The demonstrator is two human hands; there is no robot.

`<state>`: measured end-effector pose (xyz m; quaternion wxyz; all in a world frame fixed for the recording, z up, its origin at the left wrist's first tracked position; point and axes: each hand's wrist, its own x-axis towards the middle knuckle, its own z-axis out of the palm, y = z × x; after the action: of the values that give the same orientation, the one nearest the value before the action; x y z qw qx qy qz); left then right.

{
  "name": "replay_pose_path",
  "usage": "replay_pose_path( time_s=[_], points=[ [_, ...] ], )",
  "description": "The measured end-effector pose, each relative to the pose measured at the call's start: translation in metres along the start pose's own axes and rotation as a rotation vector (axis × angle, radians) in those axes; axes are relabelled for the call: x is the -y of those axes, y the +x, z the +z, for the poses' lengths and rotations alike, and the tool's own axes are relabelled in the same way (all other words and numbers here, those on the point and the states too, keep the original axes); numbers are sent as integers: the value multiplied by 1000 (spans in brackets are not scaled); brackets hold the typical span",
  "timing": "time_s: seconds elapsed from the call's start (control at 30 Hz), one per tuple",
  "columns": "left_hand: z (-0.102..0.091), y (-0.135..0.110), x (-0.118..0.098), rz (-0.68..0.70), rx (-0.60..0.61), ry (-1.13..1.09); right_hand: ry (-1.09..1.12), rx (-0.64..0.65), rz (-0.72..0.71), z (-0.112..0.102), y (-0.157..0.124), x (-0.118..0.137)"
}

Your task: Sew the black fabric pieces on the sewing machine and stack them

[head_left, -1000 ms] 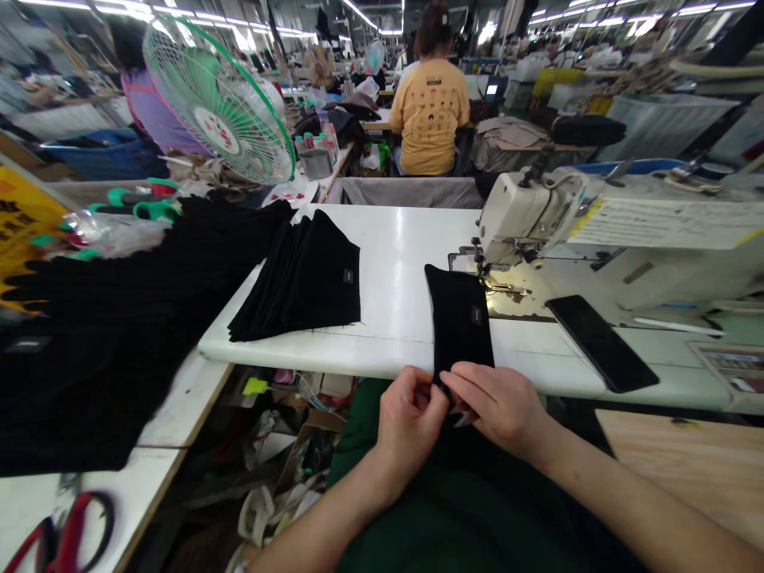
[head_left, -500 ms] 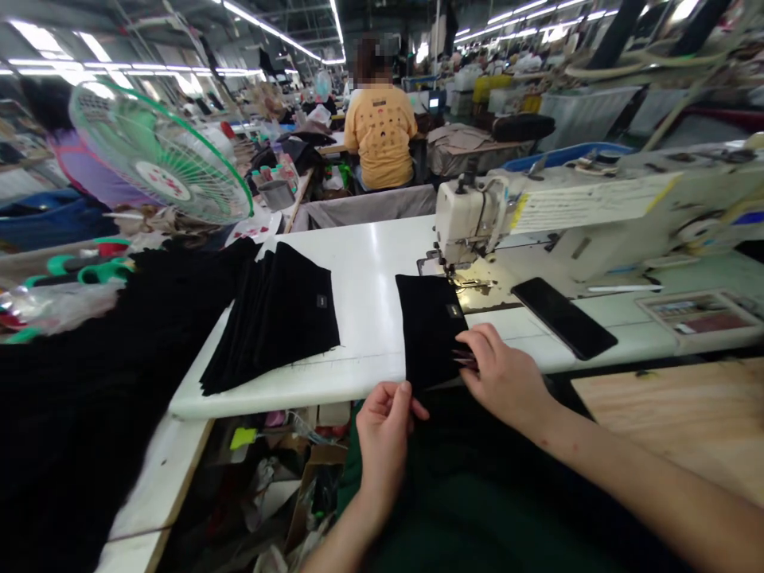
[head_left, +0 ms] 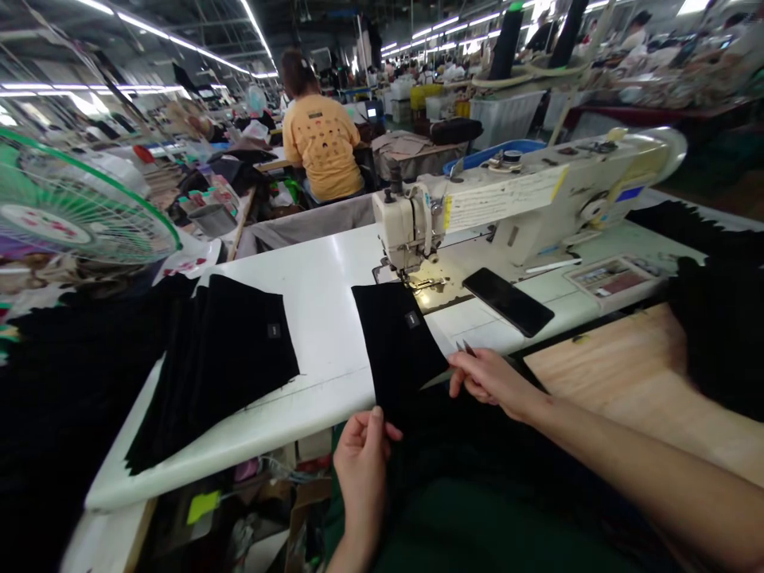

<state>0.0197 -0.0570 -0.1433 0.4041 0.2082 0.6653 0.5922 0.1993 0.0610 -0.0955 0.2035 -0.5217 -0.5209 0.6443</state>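
A black fabric piece (head_left: 394, 342) with a small dark label (head_left: 411, 319) lies at the table's front edge, its far edge close to the sewing machine's needle area. My left hand (head_left: 365, 450) pinches its near-left corner between thumb and finger. Closed around small thread snips (head_left: 465, 348), my right hand (head_left: 486, 378) is at the fabric's right corner, fingertips touching it; the blades point up and away. Whether those fingers also grip the cloth is unclear. To the left, a stack of similar black pieces (head_left: 239, 342) rests on the table, a label showing on the top one.
The sewing machine (head_left: 411, 223) stands behind the fabric. A black phone (head_left: 507, 301) lies right of it, near a small parts tray (head_left: 614, 278). More black cloth heaps (head_left: 53, 398) sit at far left and right. A green fan (head_left: 72, 207) and a co-worker in yellow (head_left: 322, 143) are beyond.
The view has swung to the right. My right hand has moved from over the fabric's right side to its right corner, snips blades now pointing up; my left hand keeps its pinch.
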Motion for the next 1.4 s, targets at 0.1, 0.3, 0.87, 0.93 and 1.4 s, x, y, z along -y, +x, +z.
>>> replay_pose_path(
  time_s=[0.1,0.3,0.87,0.93,1.4],
  points=[
    [-3,3,0,20,2,33,8,-13,1,-1,3,2],
    [-14,6,-32,433,-82,495,3,27,36,-5,9,3],
    [62,32,-55,1262,368,1286,-641,-168,-703,-24,5,-10],
    [64,32,-65,1189,411,1291,-922,-145,-943,-29,8,-12],
    [80,98,-85,1188,485,1452,-1236,61,-1014,-31,23,-2]
  ],
)
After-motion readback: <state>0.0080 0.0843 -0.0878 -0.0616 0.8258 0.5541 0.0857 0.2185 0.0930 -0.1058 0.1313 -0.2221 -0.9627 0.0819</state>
